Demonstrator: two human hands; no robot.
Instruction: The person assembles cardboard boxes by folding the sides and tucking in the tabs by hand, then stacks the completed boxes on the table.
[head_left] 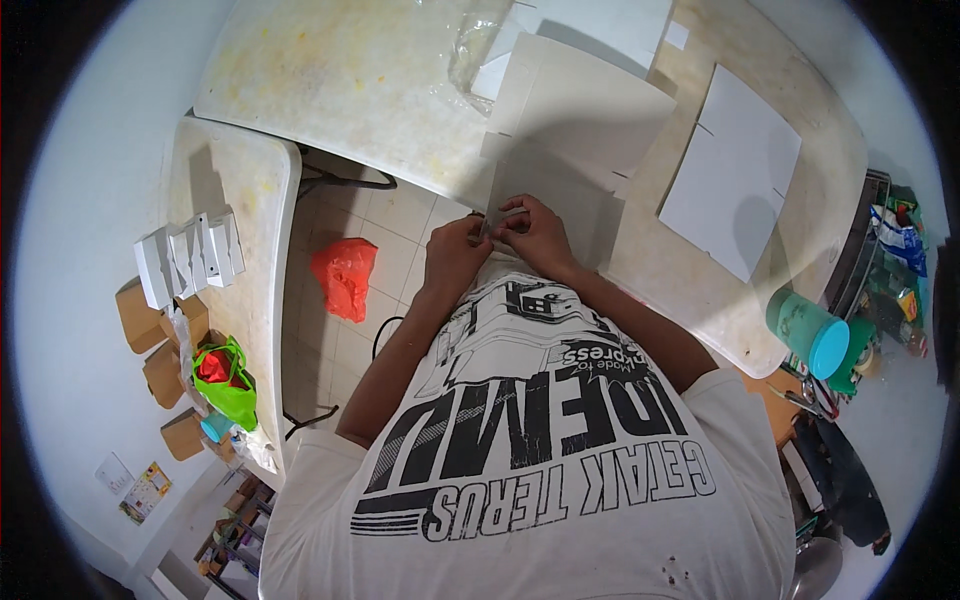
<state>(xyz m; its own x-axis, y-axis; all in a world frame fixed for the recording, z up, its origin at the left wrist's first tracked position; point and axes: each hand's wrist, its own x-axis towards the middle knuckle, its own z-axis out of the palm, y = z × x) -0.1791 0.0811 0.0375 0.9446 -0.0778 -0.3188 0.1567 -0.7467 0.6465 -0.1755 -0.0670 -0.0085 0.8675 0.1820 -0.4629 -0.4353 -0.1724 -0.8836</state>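
A large pale grey cardboard sheet (580,110) with short slits in its edges lies at the table's near side, partly in shadow. My left hand (456,252) is closed at the sheet's near left corner, fingertips pinching its edge. Close beside it, my right hand (538,238) has its thumb and fingers pressed together on the same edge strip, which seems to stand up a little. Whether anything small sits between the fingertips is too fine to make out.
To the right lies another white slit sheet (735,170). More white sheets (600,30) and clear plastic wrap (470,60) are at the back. A turquoise tumbler (808,332) is near the right edge. White boxes (190,258) stand on the left table; a red bag (345,278) lies on the floor.
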